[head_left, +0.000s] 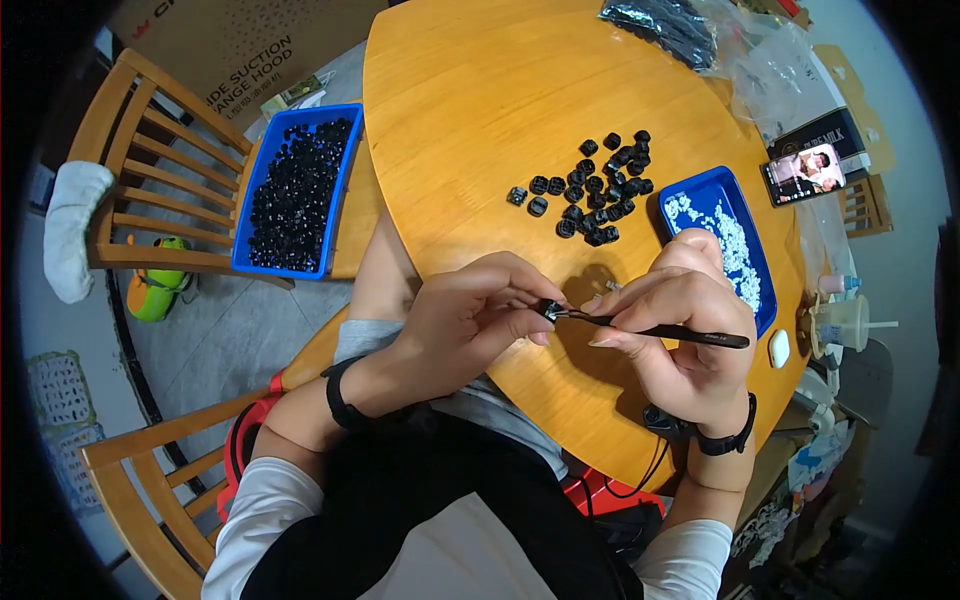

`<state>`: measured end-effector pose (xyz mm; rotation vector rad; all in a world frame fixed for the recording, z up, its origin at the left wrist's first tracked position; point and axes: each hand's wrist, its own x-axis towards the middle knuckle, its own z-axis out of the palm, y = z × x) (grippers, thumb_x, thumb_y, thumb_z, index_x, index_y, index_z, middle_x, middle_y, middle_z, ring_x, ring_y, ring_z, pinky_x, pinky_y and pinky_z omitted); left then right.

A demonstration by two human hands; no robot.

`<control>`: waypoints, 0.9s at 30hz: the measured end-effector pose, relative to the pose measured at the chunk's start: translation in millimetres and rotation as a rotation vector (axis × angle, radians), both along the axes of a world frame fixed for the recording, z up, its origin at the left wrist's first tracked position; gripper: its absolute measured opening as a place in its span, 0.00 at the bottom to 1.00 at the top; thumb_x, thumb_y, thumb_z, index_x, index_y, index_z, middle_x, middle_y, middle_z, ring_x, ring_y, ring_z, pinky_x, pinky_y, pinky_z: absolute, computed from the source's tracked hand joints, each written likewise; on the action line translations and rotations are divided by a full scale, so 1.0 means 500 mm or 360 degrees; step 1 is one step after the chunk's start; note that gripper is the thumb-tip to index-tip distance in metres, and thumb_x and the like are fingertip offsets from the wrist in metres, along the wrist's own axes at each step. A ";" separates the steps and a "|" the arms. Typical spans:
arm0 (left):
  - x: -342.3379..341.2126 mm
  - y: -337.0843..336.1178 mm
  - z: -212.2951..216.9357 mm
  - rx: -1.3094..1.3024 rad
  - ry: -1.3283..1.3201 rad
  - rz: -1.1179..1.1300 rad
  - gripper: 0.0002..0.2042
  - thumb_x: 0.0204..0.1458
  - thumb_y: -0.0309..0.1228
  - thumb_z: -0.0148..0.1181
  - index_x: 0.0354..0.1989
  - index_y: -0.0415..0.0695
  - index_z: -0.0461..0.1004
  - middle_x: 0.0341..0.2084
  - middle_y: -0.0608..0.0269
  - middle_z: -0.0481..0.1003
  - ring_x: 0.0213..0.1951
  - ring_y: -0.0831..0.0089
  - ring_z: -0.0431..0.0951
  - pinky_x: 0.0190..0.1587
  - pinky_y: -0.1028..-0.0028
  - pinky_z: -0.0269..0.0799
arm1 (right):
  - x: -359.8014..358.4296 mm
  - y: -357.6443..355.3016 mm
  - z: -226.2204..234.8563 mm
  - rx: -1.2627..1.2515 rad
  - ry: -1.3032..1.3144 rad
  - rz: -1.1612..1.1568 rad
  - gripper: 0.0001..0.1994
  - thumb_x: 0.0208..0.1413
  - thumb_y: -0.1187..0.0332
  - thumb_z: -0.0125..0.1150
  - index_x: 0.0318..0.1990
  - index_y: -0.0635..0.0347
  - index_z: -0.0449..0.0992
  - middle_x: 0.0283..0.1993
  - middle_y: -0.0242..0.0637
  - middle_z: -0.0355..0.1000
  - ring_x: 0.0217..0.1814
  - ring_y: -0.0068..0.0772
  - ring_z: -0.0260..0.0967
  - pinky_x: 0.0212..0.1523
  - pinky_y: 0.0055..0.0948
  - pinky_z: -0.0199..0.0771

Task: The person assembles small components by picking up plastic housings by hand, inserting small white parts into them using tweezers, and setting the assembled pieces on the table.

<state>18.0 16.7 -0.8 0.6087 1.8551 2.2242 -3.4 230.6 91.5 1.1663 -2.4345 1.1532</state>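
The fingers of the left hand (pixel 465 318) are closed to a narrow pinch on a small black piece (pixel 547 310), which sits at the tips of thumb and forefinger. Opposite, the fingers of the right hand (pixel 690 335) grip slim black tweezers (pixel 685 332) partway along the shank; their metal tip meets the piece or lies just beside it, too fine to tell which.

The piece looks light and stiff, likely hard plastic with smooth walls, so it could slip or twist under a sideways push. Its outer side walls seem the best place to hold it, leaving the face toward the tweezers free. The tweezers look light too, with a fine tip that probably bends if forced.

Beyond the fingertips, on the wooden counter (pixel 460 110), lies a loose cluster of similar black pieces (pixel 598 190). Past the right-hand knuckles, a blue tray (pixel 693 184) holds tiny white parts (pixel 735 248), with a phone (pixel 803 175) farther out and a white case (pixel 779 348) to the right of those fingers. Well out to the left of the left-hand fingers, a larger blue tray (pixel 280 272) carries a heap of small black parts (pixel 302 195).
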 end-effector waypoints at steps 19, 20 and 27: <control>-0.022 -0.035 0.025 -0.0537 0.0448 0.0113 0.12 0.52 0.12 0.61 0.43 0.36 0.80 0.42 0.57 0.76 0.43 0.70 0.77 0.45 0.74 0.75 | -0.044 0.064 -0.020 0.0527 -0.0491 -0.0218 0.12 0.44 0.75 0.74 0.30 0.60 0.73 0.28 0.31 0.70 0.30 0.29 0.62 0.33 0.25 0.61; -0.019 -0.033 0.021 -0.0414 0.0351 0.0102 0.12 0.51 0.11 0.61 0.43 0.36 0.80 0.42 0.57 0.76 0.43 0.70 0.77 0.45 0.74 0.75 | -0.045 0.064 -0.020 0.0551 -0.0462 -0.0197 0.12 0.44 0.75 0.74 0.30 0.60 0.73 0.28 0.30 0.71 0.30 0.29 0.62 0.35 0.26 0.62; -0.001 -0.012 0.005 0.0069 -0.0109 0.0190 0.15 0.48 0.08 0.62 0.43 0.35 0.79 0.40 0.56 0.76 0.47 0.68 0.79 0.48 0.73 0.77 | -0.046 0.061 -0.024 0.0590 -0.0482 -0.0176 0.12 0.44 0.75 0.74 0.30 0.59 0.73 0.28 0.29 0.73 0.30 0.31 0.65 0.40 0.28 0.62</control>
